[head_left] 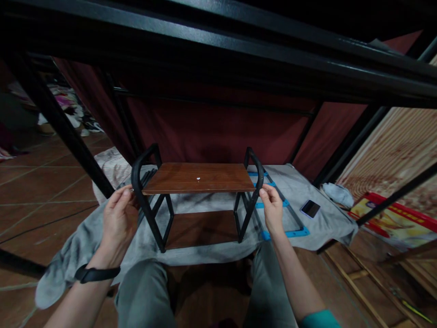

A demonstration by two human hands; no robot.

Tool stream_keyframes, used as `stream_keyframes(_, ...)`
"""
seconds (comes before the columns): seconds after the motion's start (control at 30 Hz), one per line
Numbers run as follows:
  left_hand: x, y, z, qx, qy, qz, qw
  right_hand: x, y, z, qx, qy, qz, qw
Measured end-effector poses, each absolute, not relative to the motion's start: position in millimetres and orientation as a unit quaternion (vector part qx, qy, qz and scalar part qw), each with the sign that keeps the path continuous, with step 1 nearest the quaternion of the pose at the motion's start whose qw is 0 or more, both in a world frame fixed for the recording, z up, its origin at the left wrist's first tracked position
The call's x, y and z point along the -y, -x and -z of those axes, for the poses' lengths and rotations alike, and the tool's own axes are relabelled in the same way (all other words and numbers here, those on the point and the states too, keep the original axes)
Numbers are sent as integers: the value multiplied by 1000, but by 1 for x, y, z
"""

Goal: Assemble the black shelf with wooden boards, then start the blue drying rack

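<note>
A small shelf with a brown wooden top board [200, 177], a lower board and black metal side frames stands on a grey cloth [307, 187] in front of me. My left hand [118, 218], with a black band on its wrist, is closed in a pinch at the left black frame [138, 180], near a small metal piece I cannot make out. My right hand [272, 209] is closed with its fingertips on the right black frame [256, 182]. My knees in grey trousers frame the bottom of the view.
A phone [310, 208] lies on the cloth at right. Black-and-blue frame parts [287, 233] lie behind the shelf. Black metal bars [61, 123] of a large frame cross overhead and at both sides. A red curtain hangs behind; tiled floor at left.
</note>
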State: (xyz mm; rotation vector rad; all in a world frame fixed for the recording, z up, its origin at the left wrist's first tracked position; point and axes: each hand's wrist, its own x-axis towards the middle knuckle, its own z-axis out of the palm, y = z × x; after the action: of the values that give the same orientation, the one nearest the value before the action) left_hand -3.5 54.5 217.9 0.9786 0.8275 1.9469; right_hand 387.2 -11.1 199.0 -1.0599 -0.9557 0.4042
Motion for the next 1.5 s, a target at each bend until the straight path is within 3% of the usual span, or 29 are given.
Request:
stream_keyframes(0.83, -53, 12, -218, -348, -402, -762, 369, 11, -387, -201, 428, 464, -199, 750)
stream_keyframes(1.33, -60, 21, -215, -348, -423, -719, 428, 8, -401, -196, 432, 472, -206, 740)
stream_keyframes(1.5, -54, 20, -218, -390, -475, -697, 369, 10, -405, -200, 446, 478, -196, 731)
